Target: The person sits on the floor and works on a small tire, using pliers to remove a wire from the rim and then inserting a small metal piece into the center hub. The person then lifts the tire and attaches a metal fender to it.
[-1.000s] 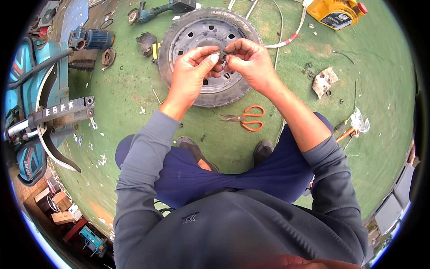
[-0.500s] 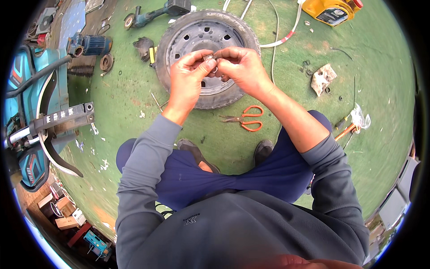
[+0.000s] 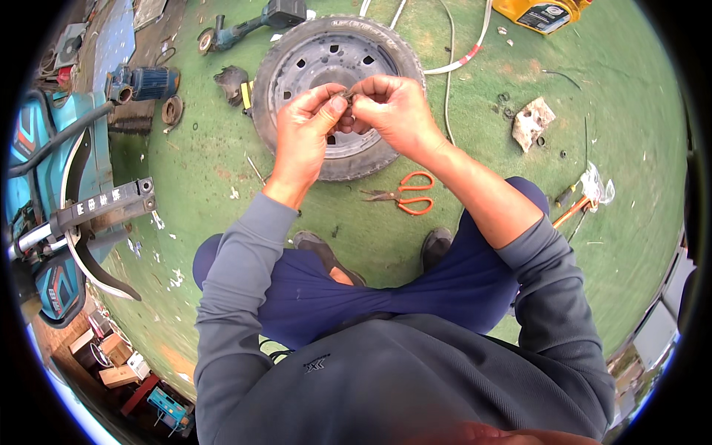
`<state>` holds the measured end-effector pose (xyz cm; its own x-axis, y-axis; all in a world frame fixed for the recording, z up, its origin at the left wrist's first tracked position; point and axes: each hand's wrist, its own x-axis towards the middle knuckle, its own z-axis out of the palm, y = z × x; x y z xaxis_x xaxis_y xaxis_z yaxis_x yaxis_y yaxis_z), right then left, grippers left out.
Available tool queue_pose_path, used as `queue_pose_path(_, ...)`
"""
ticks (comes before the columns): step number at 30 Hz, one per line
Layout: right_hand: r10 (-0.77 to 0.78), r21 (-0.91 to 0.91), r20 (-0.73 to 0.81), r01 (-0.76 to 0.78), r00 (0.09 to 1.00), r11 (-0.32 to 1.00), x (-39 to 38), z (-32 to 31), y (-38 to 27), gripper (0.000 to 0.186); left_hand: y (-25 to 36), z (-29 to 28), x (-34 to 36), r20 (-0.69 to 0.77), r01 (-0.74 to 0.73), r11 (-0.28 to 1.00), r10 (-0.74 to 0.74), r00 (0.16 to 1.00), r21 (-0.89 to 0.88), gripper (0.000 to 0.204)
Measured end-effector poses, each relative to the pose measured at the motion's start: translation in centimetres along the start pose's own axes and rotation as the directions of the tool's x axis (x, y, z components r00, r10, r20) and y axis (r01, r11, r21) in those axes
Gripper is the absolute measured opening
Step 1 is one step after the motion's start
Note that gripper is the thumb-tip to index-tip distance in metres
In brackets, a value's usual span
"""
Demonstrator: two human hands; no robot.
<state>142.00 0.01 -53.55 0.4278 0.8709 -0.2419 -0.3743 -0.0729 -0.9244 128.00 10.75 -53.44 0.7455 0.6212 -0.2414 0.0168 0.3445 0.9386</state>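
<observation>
The left hand (image 3: pixel 304 133) and right hand (image 3: pixel 399 120) come together at the fingertips, both pinched on a small dark part (image 3: pixel 348 96) that the fingers mostly hide; its exact shape I cannot tell. The part is in front of the person, above the wheel (image 3: pixel 334 170), which lies flat on the green floor (image 3: pixel 638 222). Between the wheel and the person's shoes (image 3: pixel 437 250) lie orange-handled scissors (image 3: pixel 399 196), blades toward the left. Beyond the wheel on the left are a grinder (image 3: pixel 245 32) and, farther left, a blue motor (image 3: pixel 154 83). A pale hose (image 3: pixel 469 59) with a red band runs off from the wheel's right side, and a yellow jug (image 3: pixel 545 16) stands at the upper edge. To the right, a stained pale lump (image 3: pixel 532 124) has dark rings (image 3: pixel 504 97) near it; nearer the right knee, an orange stick (image 3: pixel 569 213) lies beside clear plastic (image 3: pixel 599 187). A teal machine (image 3: pixel 90 159) fills the left side.
</observation>
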Motion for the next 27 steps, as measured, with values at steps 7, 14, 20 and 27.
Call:
queue_pose_path(7,0.029,0.017,0.019,-0.030,0.999,0.999,-0.4,-0.1,-0.3,0.019,0.4,-0.5,-0.5,0.030,0.014,1.000,-0.015,0.999,0.015,0.025)
queue_pose_path(14,0.056,0.029,0.080,-0.058,0.995,0.998,-0.7,-0.4,-0.7,0.028,0.7,-0.2,-0.2,0.009,-0.062,0.996,0.062,0.998,0.071,0.024)
queue_pose_path(20,0.032,0.020,0.071,-0.033,0.997,0.999,-0.3,-0.3,-1.2,0.024,0.7,-0.3,0.3,0.029,-0.097,0.989,0.095,0.995,0.115,0.022)
queue_pose_path(27,0.031,0.029,0.041,-0.032,0.999,0.999,-0.1,-0.4,-1.5,0.022,0.7,0.1,0.7,0.040,-0.112,0.993,0.111,0.993,0.034,0.021)
